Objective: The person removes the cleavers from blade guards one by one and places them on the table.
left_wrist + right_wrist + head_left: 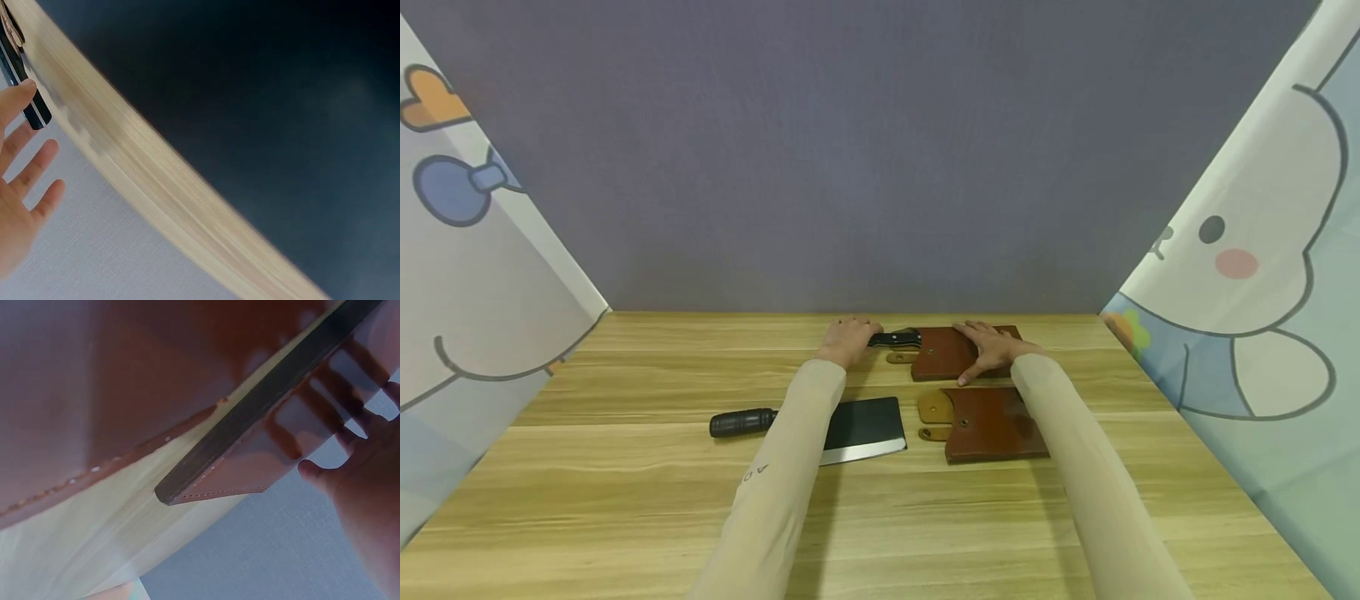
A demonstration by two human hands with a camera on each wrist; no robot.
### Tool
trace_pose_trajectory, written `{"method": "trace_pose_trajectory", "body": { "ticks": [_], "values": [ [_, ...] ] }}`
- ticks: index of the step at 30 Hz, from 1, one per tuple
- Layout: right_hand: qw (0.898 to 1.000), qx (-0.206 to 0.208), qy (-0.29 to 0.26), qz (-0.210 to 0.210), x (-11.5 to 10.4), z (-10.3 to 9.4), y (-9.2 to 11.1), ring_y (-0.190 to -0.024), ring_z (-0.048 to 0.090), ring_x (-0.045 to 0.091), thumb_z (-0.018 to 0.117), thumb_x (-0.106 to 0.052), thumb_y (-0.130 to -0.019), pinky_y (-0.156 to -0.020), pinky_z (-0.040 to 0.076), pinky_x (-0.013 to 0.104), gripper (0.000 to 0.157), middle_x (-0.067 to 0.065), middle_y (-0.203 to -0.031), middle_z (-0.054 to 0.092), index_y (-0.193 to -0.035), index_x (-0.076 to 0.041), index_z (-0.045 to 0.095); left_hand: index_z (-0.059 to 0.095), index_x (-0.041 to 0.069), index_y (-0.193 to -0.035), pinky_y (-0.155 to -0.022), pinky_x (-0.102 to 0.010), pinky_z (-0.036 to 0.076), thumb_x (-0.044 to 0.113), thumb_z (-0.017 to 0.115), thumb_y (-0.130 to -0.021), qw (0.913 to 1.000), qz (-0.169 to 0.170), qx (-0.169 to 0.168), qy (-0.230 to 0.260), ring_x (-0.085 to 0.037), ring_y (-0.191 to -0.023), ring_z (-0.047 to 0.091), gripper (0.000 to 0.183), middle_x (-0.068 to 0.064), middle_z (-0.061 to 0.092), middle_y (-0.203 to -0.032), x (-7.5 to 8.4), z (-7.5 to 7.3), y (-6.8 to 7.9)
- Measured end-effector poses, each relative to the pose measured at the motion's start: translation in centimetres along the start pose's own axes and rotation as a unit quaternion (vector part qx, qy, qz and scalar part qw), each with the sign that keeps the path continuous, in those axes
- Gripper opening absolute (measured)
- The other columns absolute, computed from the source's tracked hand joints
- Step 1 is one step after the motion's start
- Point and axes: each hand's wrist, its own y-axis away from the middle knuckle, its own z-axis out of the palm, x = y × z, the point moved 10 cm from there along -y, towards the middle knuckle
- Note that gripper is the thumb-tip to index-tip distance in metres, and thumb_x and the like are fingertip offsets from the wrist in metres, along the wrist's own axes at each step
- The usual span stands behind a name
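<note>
At the back of the table, a knife with a black riveted handle (897, 339) sits in a brown leather sheath (936, 357), its blade hidden. My left hand (847, 342) pinches the handle's end between thumb and index finger, while the other fingers extend loosely in the left wrist view. Fingers spread, my right hand (996, 348) rests over the sheath's right part. A second brown leather sheath (988, 423) lies nearer, partly under my right sleeve. To its left is a bare cleaver (868, 425) with a dark blade, bright edge and black ribbed handle (741, 422), crossed by my left sleeve.
Everything lies on a wood-grain table (625, 500). A grey panel (880, 167) stands along its back edge, and cartoon-printed cloths (1247, 350) hang at both sides. Tan straps with snaps (935, 408) stick out leftward from the nearer sheath.
</note>
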Motion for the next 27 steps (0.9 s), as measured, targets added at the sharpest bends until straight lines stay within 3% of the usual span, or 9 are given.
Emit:
{"method": "trace_pose_trajectory", "body": {
  "ticks": [14, 27],
  "values": [
    [1.0, 0.012, -0.001, -0.011, -0.27, -0.37, 0.06, -0.137, 0.012, 0.044, 0.076, -0.051, -0.065, -0.102, 0.012, 0.069, 0.11, 0.022, -0.15, 0.01, -0.148, -0.015, 0.013, 0.047, 0.022, -0.134, -0.103, -0.048, 0.035, 0.021, 0.062, -0.087, 0.9998, 0.006, -0.001, 0.017, -0.027, -0.125, 0.044, 0.048, -0.002, 0.048, -0.137, 0.22, 0.01, -0.04],
    [0.999, 0.026, -0.001, -0.022, -0.53, -0.4, 0.38, -0.137, 0.009, 0.044, 0.076, -0.052, -0.066, -0.102, 0.008, 0.07, 0.105, 0.023, -0.15, 0.01, -0.147, -0.02, 0.017, 0.047, 0.023, -0.133, -0.103, -0.048, 0.035, 0.018, 0.059, -0.089, 0.9996, 0.021, 0.004, 0.02, -0.027, -0.124, 0.046, 0.046, -0.002, 0.047, -0.138, 0.36, 0.05, -0.06]
  ]
}}
